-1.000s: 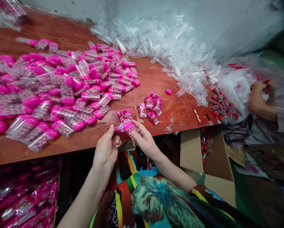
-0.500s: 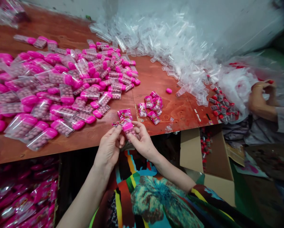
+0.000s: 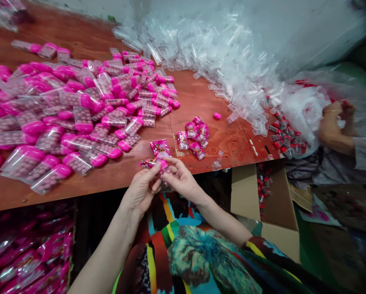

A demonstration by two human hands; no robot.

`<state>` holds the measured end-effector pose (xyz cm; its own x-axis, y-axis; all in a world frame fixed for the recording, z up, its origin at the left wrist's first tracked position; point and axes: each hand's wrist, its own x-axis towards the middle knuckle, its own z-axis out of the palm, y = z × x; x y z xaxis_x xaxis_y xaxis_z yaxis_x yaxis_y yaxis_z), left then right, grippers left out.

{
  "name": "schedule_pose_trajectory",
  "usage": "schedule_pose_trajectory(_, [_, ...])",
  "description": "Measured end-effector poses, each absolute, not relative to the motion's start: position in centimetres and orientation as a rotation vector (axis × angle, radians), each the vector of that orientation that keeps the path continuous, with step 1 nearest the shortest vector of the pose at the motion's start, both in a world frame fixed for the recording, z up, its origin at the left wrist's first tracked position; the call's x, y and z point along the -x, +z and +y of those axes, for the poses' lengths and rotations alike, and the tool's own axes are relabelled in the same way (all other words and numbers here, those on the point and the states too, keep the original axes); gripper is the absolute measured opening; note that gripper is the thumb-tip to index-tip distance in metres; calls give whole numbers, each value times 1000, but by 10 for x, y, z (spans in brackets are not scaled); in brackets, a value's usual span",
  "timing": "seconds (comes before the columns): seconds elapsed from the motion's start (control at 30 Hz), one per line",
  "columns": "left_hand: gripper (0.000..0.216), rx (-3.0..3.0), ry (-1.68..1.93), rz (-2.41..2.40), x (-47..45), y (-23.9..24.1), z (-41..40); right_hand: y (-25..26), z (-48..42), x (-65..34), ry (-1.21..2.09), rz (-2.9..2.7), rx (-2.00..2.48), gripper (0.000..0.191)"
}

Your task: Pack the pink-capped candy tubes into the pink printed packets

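My left hand (image 3: pixel 140 190) and my right hand (image 3: pixel 179 178) meet at the near edge of the red-brown table (image 3: pixel 201 98). Together they pinch a small pink-capped candy case (image 3: pixel 163 165) and a pink printed label wrapper (image 3: pixel 148 163) that sticks out to the left of it. Both hands have their fingers closed on these. Just beyond my fingers a loose pink label (image 3: pixel 160 147) lies on the table. A small cluster of pink labels (image 3: pixel 195 136) sits a little further right.
A large heap of bagged pink-capped cases (image 3: pixel 66 110) covers the table's left. Clear empty tubes (image 3: pixel 219 57) are piled at the back. Another person's hands (image 3: pixel 334 122) work at the right beside red-capped cases (image 3: pixel 285 136). A cardboard box (image 3: pixel 271 204) stands below the edge.
My hands have come closer together, the left one sliding right to meet the right. The case and label now sit pinched between both hands.
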<state>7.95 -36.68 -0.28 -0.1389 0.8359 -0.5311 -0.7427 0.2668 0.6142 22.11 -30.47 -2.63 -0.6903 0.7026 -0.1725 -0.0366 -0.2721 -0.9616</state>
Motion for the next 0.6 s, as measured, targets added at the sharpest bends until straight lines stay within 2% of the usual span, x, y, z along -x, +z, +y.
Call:
schedule_pose_trajectory(0.1, [48,-135,1364,1020,-78,-1,-368,-28,-305,-219,1825,-1635,791,52])
schedule_pose_trajectory(0.27, [38,-118,1409,1018,-73,2,-366,-22,-300,-229,1848,-1712,808,51])
schedule_pose_trajectory(0.43, [24,-109,1619,1291,-64,0,-366,14,-264,-262,1197,-2336,1109,32])
schedule_pose_trajectory(0.53, [32,-219,1680,1465,-75,6,-358,29,-240,-265,789,-2738,1159,15])
schedule_pose_trajectory(0.6, [37,-386,1692,1504,-93,16,-344,32,-231,-258,711,-2845,1149,4])
